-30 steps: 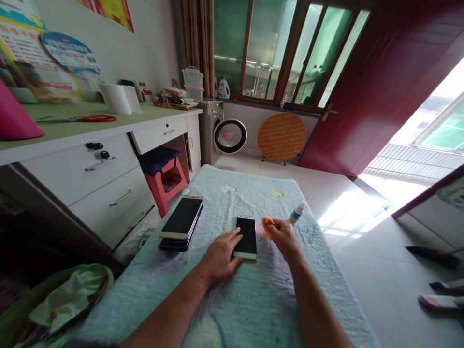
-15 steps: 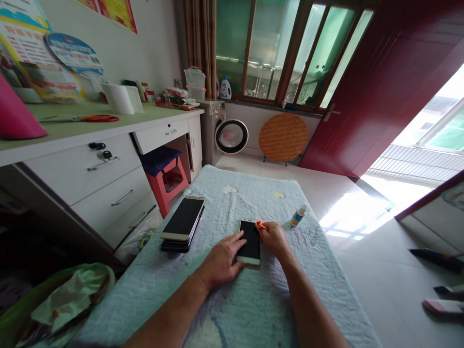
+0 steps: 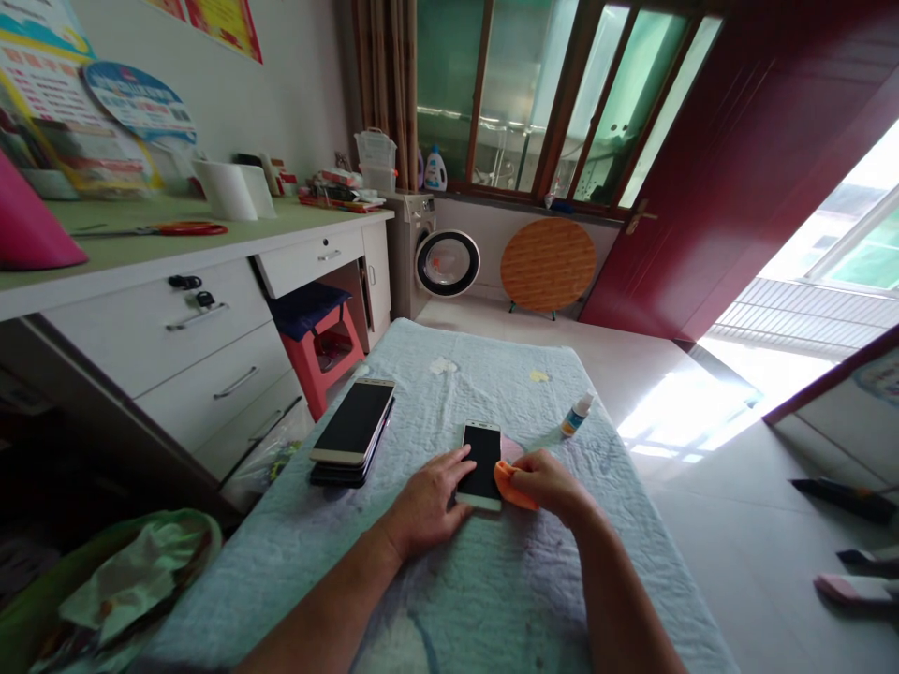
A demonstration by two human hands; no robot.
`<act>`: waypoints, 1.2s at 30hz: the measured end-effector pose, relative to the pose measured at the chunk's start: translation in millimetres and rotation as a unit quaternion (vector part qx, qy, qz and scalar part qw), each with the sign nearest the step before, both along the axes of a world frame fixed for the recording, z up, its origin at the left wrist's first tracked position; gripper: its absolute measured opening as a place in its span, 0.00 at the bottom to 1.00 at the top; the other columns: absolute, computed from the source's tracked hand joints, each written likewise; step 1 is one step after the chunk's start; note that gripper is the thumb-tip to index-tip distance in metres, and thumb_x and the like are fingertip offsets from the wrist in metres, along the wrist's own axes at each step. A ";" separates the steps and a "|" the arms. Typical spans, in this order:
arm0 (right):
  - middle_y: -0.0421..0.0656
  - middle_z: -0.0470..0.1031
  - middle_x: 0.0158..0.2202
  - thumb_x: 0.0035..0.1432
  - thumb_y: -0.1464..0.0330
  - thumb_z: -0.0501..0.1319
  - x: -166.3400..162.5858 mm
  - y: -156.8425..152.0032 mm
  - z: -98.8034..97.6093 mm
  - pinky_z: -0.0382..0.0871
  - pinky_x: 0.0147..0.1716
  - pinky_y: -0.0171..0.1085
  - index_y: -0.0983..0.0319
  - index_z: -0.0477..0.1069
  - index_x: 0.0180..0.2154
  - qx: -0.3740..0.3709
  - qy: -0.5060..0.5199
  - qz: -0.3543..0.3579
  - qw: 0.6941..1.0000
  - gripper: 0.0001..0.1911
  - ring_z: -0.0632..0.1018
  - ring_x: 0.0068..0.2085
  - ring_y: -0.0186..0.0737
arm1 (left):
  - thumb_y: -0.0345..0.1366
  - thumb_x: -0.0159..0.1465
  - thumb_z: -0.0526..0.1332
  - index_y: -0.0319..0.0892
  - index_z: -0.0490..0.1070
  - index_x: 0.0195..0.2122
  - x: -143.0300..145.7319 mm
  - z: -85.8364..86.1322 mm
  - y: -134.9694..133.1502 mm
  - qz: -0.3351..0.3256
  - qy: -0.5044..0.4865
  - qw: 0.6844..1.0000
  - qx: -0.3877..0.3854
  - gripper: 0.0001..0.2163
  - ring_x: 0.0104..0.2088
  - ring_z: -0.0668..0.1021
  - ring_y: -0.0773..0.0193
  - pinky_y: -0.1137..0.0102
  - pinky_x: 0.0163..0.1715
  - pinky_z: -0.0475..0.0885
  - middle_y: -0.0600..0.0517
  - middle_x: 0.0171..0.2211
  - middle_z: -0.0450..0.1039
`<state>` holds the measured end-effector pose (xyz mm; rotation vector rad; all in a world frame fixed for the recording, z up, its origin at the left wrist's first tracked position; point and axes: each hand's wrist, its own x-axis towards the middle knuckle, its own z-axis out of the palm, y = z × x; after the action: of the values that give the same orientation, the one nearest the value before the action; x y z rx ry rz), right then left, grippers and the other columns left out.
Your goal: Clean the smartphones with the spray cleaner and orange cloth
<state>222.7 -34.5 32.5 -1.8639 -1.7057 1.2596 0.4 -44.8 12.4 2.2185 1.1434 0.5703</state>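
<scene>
A white smartphone [image 3: 481,465] with a dark screen lies face up on the cloth-covered table. My left hand [image 3: 430,496] holds it down from the left, fingers over the screen's edge and thumb at the lower corner. Pinched in my right hand [image 3: 552,482] is an orange cloth [image 3: 509,482], pressed along the phone's right edge. To the left rests a stack of several phones [image 3: 357,426], the top one gold-rimmed with a black screen. A small spray bottle [image 3: 576,417] with a white cap stands beyond my right hand.
The pale blue quilted cover [image 3: 484,365] spreads over the table. On the left is a desk with drawers [image 3: 211,365], with a red stool [image 3: 319,351] partly under it. A green bin [image 3: 203,552] sits at lower left. Farther back are a washing machine [image 3: 411,239] and a round folded tabletop [image 3: 548,265].
My right hand has slid the orange cloth down the phone's right edge, from near its top corner toward its lower half. My left hand has stayed on the phone.
</scene>
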 end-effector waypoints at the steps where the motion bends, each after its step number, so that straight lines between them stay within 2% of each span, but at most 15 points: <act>1: 0.34 0.53 0.14 0.46 0.64 0.56 0.6 1.5 -3.1 0.45 0.19 0.32 0.61 0.59 0.16 0.003 0.013 -0.014 1.000 0.13 0.56 0.18 0.28 | 0.32 0.56 0.63 0.42 0.67 0.57 0.0 0.0 0.1 0.000 0.000 1.000 -0.001 0.26 0.64 0.64 0.52 0.55 0.63 0.59 0.43 0.65 0.59; 3: 0.35 0.56 0.15 0.47 0.64 0.55 1.4 6.1 -10.2 0.48 0.19 0.32 0.62 0.62 0.18 0.036 0.039 -0.056 0.997 0.11 0.58 0.19 0.29 | 0.32 0.56 0.63 0.42 0.67 0.58 0.1 0.8 0.3 -0.001 0.004 1.000 -0.005 0.26 0.64 0.64 0.53 0.55 0.63 0.58 0.43 0.65 0.58; 5: 0.36 0.58 0.16 0.49 0.63 0.55 1.9 11.9 -16.4 0.50 0.20 0.32 0.61 0.63 0.19 0.116 0.035 -0.111 0.986 0.12 0.60 0.20 0.30 | 0.33 0.56 0.63 0.42 0.67 0.58 0.1 2.1 0.3 -0.002 0.007 1.000 -0.008 0.26 0.64 0.64 0.53 0.55 0.63 0.58 0.43 0.65 0.58; 9: 0.41 0.67 0.21 0.56 0.60 0.53 -0.6 22.7 -23.2 0.56 0.25 0.33 0.61 0.65 0.22 0.273 -0.050 -0.181 0.943 0.15 0.67 0.25 0.36 | 0.34 0.56 0.63 0.40 0.67 0.58 0.3 3.5 0.1 -0.002 0.007 1.000 -0.005 0.26 0.64 0.64 0.52 0.55 0.63 0.58 0.41 0.65 0.59; 12: 0.44 0.75 0.30 0.57 0.63 0.53 -5.9 27.0 -28.1 0.62 0.32 0.34 0.62 0.73 0.34 0.300 -0.068 -0.183 0.934 0.13 0.73 0.32 0.39 | 0.33 0.56 0.63 0.38 0.67 0.58 0.6 2.2 0.2 -0.003 0.017 1.000 -0.002 0.27 0.64 0.64 0.52 0.57 0.64 0.58 0.40 0.65 0.58; 14: 0.45 0.76 0.34 0.57 0.65 0.52 -9.4 27.5 -30.5 0.63 0.36 0.34 0.62 0.73 0.41 0.308 -0.072 -0.170 0.933 0.15 0.74 0.35 0.39 | 0.32 0.56 0.63 0.37 0.67 0.58 0.8 1.0 0.4 -0.004 0.024 1.000 -0.003 0.27 0.64 0.64 0.52 0.57 0.64 0.58 0.39 0.65 0.58; 15: 0.45 0.76 0.34 0.58 0.65 0.51 -10.6 27.0 -30.9 0.63 0.36 0.34 0.61 0.73 0.40 0.313 -0.077 -0.162 0.933 0.14 0.74 0.35 0.39 | 0.32 0.56 0.63 0.37 0.67 0.58 0.7 0.6 0.6 -0.004 0.025 1.000 -0.003 0.27 0.64 0.63 0.52 0.57 0.64 0.58 0.40 0.65 0.57; 18: 0.42 0.72 0.26 0.60 0.61 0.51 -10.8 24.0 -27.7 0.60 0.31 0.34 0.60 0.70 0.29 0.323 -0.074 -0.153 0.931 0.14 0.71 0.29 0.38 | 0.33 0.56 0.63 0.39 0.67 0.58 0.5 1.2 0.7 -0.003 0.018 1.000 -0.004 0.27 0.64 0.63 0.52 0.56 0.64 0.57 0.41 0.65 0.57; 20: 0.40 0.69 0.23 0.59 0.58 0.53 -8.8 21.6 -24.2 0.58 0.29 0.34 0.60 0.67 0.25 0.308 -0.020 -0.172 0.936 0.15 0.68 0.27 0.37 | 0.34 0.57 0.63 0.38 0.66 0.59 0.3 2.8 0.4 -0.002 0.017 1.000 -0.010 0.27 0.64 0.63 0.52 0.57 0.64 0.57 0.41 0.65 0.57; 22: 0.39 0.70 0.23 0.57 0.57 0.56 -6.9 19.5 -21.8 0.61 0.28 0.34 0.60 0.69 0.28 0.267 0.118 -0.188 0.938 0.14 0.69 0.26 0.37 | 0.34 0.57 0.63 0.38 0.66 0.59 0.1 4.2 -0.1 -0.002 0.021 1.000 -0.018 0.27 0.64 0.63 0.53 0.58 0.65 0.57 0.41 0.65 0.57; 23: 0.39 0.71 0.25 0.56 0.57 0.58 -6.2 18.7 -21.2 0.63 0.29 0.34 0.60 0.70 0.30 0.240 0.208 -0.195 0.928 0.13 0.71 0.27 0.37 | 0.35 0.57 0.63 0.38 0.66 0.59 -0.1 4.5 -0.3 -0.002 0.021 1.000 -0.020 0.27 0.64 0.63 0.53 0.58 0.65 0.57 0.41 0.66 0.57; 26: 0.40 0.75 0.30 0.52 0.62 0.62 -5.4 16.9 -19.1 0.70 0.33 0.36 0.61 0.72 0.36 0.157 0.452 -0.229 0.848 0.11 0.75 0.32 0.39 | 0.35 0.58 0.63 0.39 0.66 0.59 -0.4 3.5 -0.8 0.000 0.019 1.000 -0.018 0.26 0.65 0.62 0.53 0.58 0.65 0.57 0.43 0.66 0.57; 29: 0.44 0.78 0.35 0.52 0.65 0.62 -4.3 14.5 -12.1 0.73 0.42 0.45 0.62 0.72 0.38 0.077 0.574 -0.250 0.776 0.10 0.79 0.40 0.46 | 0.36 0.58 0.63 0.39 0.66 0.59 -0.2 1.1 -0.5 0.002 0.021 1.000 -0.012 0.26 0.64 0.63 0.54 0.59 0.65 0.57 0.42 0.65 0.57; 33: 0.51 0.76 0.48 0.59 0.63 0.57 0.0 10.8 -0.3 0.67 0.52 0.57 0.62 0.71 0.43 0.002 0.662 -0.203 0.721 0.13 0.75 0.53 0.54 | 0.35 0.58 0.64 0.39 0.66 0.59 0.7 -1.0 0.0 0.004 0.025 1.000 -0.009 0.26 0.65 0.62 0.53 0.58 0.65 0.57 0.42 0.65 0.58; 36: 0.49 0.76 0.50 0.60 0.62 0.56 4.3 10.4 0.5 0.66 0.54 0.57 0.61 0.72 0.43 0.003 0.687 -0.200 0.699 0.14 0.75 0.53 0.52 | 0.34 0.57 0.64 0.40 0.66 0.58 1.0 -1.9 -0.1 0.003 0.026 1.000 -0.004 0.26 0.65 0.62 0.53 0.57 0.65 0.56 0.42 0.65 0.57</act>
<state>227.0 -24.1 33.0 -0.6267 -0.4139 1.6662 1.4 -44.9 10.4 2.2359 1.1774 0.5138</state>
